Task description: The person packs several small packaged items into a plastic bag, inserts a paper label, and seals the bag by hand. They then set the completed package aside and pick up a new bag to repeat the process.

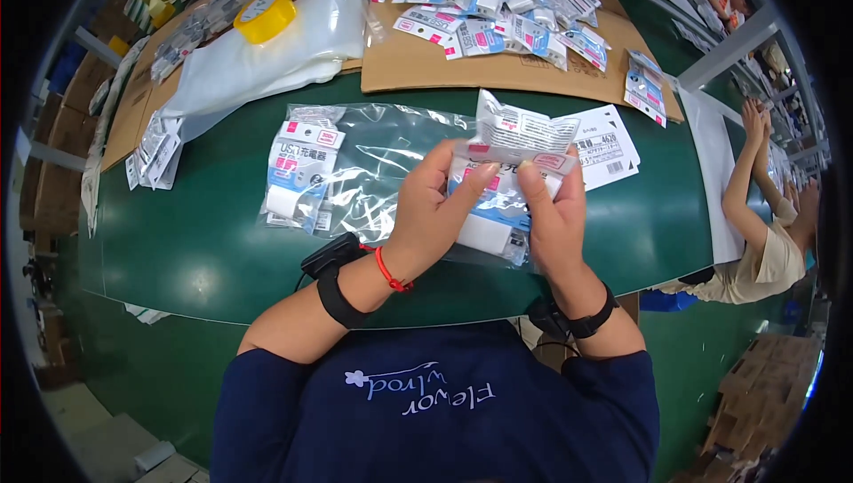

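Observation:
Both hands grip a small clear packet (489,231) above the near middle of the table. A white charger and a blue, pink and white card show inside it. My left hand (431,212) pinches its upper left side, thumb on the front, and my right hand (558,216) does the same on the right. Above the thumbs stands a printed white flap (524,127); whether it belongs to a second packet I cannot tell. Under and left of my hands lies a large clear plastic bag (382,141). Several charger packets (302,172) rest together at its left end.
A white label sheet (609,145) lies right of my hands. Farther back, cardboard (391,70) carries a heap of charger packets (498,12). A stack of clear bags (267,61) bears a yellow tape roll (265,16). At far right a co-worker's arms (746,185) reach over another table.

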The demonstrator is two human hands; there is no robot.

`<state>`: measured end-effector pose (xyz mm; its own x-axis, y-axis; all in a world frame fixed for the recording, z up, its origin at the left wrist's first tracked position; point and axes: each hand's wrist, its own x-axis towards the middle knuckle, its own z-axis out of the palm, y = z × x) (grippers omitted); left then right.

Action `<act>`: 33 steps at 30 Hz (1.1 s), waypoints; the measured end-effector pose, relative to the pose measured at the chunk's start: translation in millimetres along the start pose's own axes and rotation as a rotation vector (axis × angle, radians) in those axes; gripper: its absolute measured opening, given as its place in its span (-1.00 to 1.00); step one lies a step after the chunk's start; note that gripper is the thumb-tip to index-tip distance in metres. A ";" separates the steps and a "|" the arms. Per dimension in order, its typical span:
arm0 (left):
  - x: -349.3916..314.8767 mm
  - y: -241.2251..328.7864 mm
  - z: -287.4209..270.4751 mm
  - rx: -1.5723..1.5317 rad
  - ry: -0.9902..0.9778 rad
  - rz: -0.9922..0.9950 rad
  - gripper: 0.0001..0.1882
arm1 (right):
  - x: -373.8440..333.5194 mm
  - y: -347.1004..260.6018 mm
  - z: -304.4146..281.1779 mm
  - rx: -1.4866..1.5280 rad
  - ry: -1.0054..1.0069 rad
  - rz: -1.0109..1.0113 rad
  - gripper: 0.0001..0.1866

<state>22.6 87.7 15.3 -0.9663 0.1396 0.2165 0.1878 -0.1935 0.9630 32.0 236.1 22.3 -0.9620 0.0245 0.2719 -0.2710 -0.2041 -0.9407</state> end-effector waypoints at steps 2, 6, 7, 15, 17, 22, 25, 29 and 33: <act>1.5 -1.8 1.8 0.102 0.001 0.053 -0.75 | 2.8 -1.6 -17.2 -0.014 0.131 0.032 -0.55; 9.3 -8.7 7.3 0.501 -0.074 0.248 -0.79 | 27.2 -14.2 -73.7 0.058 0.405 0.015 -0.60; 11.7 -11.6 10.9 0.696 -0.152 0.325 -0.80 | 32.2 -16.5 -87.2 0.058 0.464 0.006 -0.62; 11.1 -34.2 10.6 0.875 -0.219 0.409 -0.89 | 33.5 -35.1 -118.3 -0.408 -0.126 0.501 -0.63; 7.6 -25.9 10.4 0.814 -0.180 0.386 -0.90 | 34.1 -33.2 -116.3 -0.555 -0.284 0.582 -0.63; -4.1 -6.2 11.3 0.875 -0.219 0.550 -0.90 | 38.1 -9.1 -79.2 -0.454 -0.669 0.613 -0.58; -8.7 0.6 10.0 0.960 -0.247 0.646 -0.89 | 44.8 -1.5 -63.3 -0.382 -0.677 0.616 -0.54; -13.5 7.8 12.2 0.894 -0.250 0.675 -0.90 | 49.1 17.8 -53.8 -0.386 -0.816 0.456 -0.47; -22.4 8.7 14.5 0.827 -0.314 0.697 -0.91 | 49.8 26.9 -25.4 -0.457 -1.016 0.163 -0.48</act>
<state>48.5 96.9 21.2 -0.5398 0.5135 0.6671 0.8411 0.3625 0.4015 -24.0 256.7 5.4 -0.5705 -0.8211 -0.0180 -0.3317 0.2504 -0.9095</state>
